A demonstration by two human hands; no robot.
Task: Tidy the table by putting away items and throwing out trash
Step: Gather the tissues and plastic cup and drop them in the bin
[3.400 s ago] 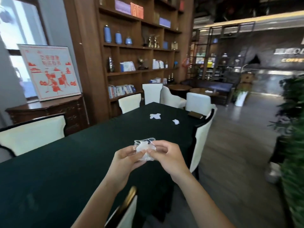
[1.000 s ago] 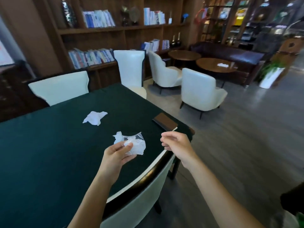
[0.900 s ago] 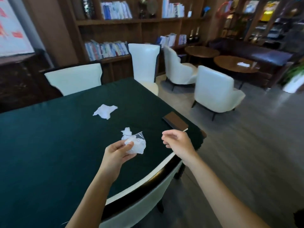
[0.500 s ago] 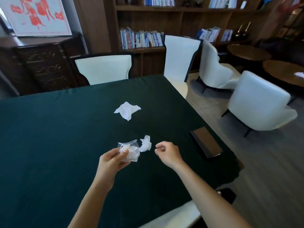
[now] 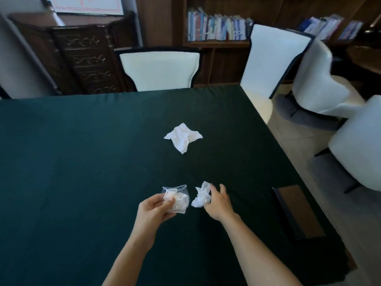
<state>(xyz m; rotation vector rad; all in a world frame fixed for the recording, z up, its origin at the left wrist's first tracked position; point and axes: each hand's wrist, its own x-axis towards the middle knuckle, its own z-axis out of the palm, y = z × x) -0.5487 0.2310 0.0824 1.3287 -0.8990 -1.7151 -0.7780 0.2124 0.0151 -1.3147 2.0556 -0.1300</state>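
My left hand (image 5: 153,211) is shut on a crumpled clear plastic cup (image 5: 177,200) stuffed with white tissue, held just above the dark green table (image 5: 82,162). A small crumpled tissue (image 5: 201,196) lies on the cloth right beside the cup. My right hand (image 5: 217,202) rests against this tissue with its fingers spread, not closed around it. A larger crumpled tissue (image 5: 182,137) lies farther out, near the table's middle.
A flat brown booklet (image 5: 299,211) lies near the table's right edge. White chairs stand at the far side (image 5: 159,71) and far right corner (image 5: 272,58), and white armchairs (image 5: 358,145) on the right. A bookshelf (image 5: 216,27) and carved cabinet (image 5: 86,56) line the back wall.
My view has tilted down and moved closer over the table. My right hand has reached forward from a loose fist onto the small tissue, fingers now spread. My left hand still holds the cup.
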